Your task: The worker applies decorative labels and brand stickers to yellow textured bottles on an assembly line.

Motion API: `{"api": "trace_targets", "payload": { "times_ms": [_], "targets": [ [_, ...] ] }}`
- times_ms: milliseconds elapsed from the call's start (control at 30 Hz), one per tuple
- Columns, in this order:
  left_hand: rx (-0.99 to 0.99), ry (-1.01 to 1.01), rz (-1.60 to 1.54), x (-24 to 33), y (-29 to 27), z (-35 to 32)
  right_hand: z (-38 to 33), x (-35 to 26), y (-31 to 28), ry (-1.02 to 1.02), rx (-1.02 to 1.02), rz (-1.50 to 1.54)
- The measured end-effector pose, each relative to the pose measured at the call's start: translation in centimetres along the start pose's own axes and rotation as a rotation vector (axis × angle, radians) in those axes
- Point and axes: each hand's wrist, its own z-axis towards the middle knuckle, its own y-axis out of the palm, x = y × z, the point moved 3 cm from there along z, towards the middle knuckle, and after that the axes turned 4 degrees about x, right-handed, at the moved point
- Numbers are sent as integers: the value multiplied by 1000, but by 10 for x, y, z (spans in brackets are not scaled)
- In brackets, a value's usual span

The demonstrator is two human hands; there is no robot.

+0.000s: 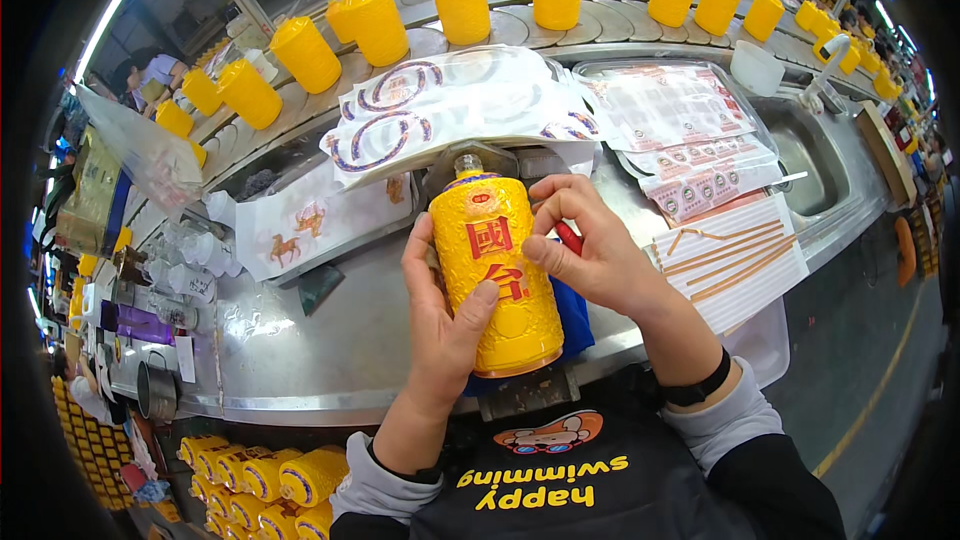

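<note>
I saw L hand grip yellow bottle, prob. to steady it; R hand, fingers bent, held sth. red; sheets lay near, prob. for reach.

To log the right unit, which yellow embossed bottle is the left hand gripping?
The yellow embossed bottle with red characters, gripped at centre by the left hand; other bottles stand on the grey conveyor or lie stacked at lower left.
</note>
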Motion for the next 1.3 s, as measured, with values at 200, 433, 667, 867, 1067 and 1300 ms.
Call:
{"api": "trace_targets", "payload": {
  "times_ms": [200,433,667,867,1067,1300],
  "targets": [
    [4,-8,20,-1,0,0,-2,5,2,-8,-17,14],
    [6,11,35,-1,0,-1,-15,-26,-4,-288,-9,-92],
    [18,12,47,-1,3,-1,-33,-17,-18,-263,84,-283],
    [27,-7,42,-1,1,-2,-31,-26,-29,337,71,226],
    [12,30,75,1,2,-1,-21,-14,-25,284,-158,143],
    [30,210,315,9,-4,-4,-12,-12,-15,298,-173,248]
  ]
}}
